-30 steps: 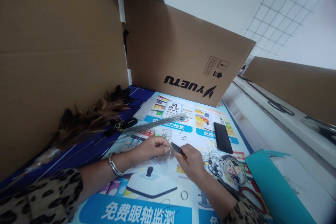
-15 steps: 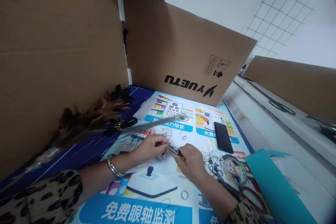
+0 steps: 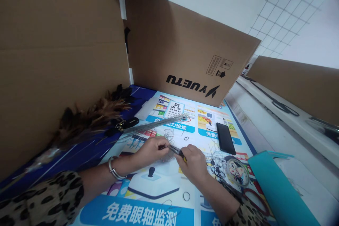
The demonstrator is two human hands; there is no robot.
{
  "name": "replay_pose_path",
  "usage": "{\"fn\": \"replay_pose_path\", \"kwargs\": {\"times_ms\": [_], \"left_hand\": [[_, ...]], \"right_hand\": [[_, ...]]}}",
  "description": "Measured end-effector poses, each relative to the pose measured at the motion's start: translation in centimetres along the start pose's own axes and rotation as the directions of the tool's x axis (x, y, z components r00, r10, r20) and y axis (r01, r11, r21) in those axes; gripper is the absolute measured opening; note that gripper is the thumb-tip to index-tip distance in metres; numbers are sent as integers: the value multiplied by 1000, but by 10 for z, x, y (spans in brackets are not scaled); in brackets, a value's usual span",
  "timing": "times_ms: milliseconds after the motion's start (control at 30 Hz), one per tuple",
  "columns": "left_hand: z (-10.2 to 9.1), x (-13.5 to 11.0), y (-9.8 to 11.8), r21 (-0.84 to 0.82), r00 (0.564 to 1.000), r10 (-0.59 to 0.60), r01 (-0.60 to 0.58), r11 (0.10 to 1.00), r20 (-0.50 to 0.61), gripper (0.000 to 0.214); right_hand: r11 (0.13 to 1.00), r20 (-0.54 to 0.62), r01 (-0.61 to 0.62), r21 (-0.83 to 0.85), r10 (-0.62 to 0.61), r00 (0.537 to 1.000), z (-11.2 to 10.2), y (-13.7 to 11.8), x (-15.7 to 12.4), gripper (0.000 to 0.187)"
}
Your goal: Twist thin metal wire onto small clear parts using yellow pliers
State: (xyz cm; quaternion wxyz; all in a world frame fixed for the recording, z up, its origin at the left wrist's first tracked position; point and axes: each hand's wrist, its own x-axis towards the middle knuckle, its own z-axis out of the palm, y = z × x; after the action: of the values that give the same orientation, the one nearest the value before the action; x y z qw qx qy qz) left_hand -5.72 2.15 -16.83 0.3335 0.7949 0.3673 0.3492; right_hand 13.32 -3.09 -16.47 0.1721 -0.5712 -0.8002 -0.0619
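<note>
My right hand [image 3: 194,162] is wrapped round a pair of pliers [image 3: 176,151] whose metal jaws point left, with a bit of yellow and black handle showing. The jaw tips meet the pinched fingers of my left hand [image 3: 153,148], which wears a silver bangle. A thin piece of wire [image 3: 166,156] seems to be in those fingers; its shape is blurred. Beyond the left hand lies a bundle of straight thin wires [image 3: 159,123]. Small wire loops are scattered on the printed sheet [image 3: 159,203], one ring [image 3: 186,196] lying below the pliers.
A black phone [image 3: 225,138] lies at right, near tangled dark wire pieces [image 3: 217,169], a round clear dish [image 3: 237,172] and a teal case [image 3: 280,187]. Brown feathers [image 3: 90,120] and a key fob [image 3: 131,123] lie left. Cardboard panels [image 3: 190,49] wall the back and left.
The pliers have turned slightly at my left fingertips. Both hands stay in almost the same place, and the wire between them has shifted a little.
</note>
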Motion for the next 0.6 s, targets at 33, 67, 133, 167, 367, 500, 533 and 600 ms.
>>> {"fn": "replay_pose_path", "kwargs": {"times_ms": [33,67,133,167,367,500,533,600], "left_hand": [[0,0,0,5,1000,0,0,1000,-4,16],[0,0,0,10,1000,0,0,1000,-8,16],[1,0,1,20,1000,-2,2,1000,-13,16],[1,0,1,25,1000,-2,2,1000,-14,16],[0,1,1,28,999,19,-19,999,-25,16],[0,1,2,39,999,26,-25,999,-28,16],[0,0,2,40,999,26,-25,999,-25,16],[0,0,2,44,999,27,-26,999,-21,17]], "right_hand": [[1000,4,-3,4,3,1000,0,0,0,25],[1000,7,-8,7,8,1000,0,0,0,26],[1000,9,-21,10,21,1000,1,-1,0,26],[1000,10,-28,10,28,1000,1,-1,0,26],[999,16,-48,5,48,999,0,-3,0,28],[1000,-1,-15,-3,15,1000,0,-2,0,28],[1000,-2,-10,-8,9,1000,0,-2,0,27],[1000,-2,-10,-23,10,1000,1,-2,0,27]]}}
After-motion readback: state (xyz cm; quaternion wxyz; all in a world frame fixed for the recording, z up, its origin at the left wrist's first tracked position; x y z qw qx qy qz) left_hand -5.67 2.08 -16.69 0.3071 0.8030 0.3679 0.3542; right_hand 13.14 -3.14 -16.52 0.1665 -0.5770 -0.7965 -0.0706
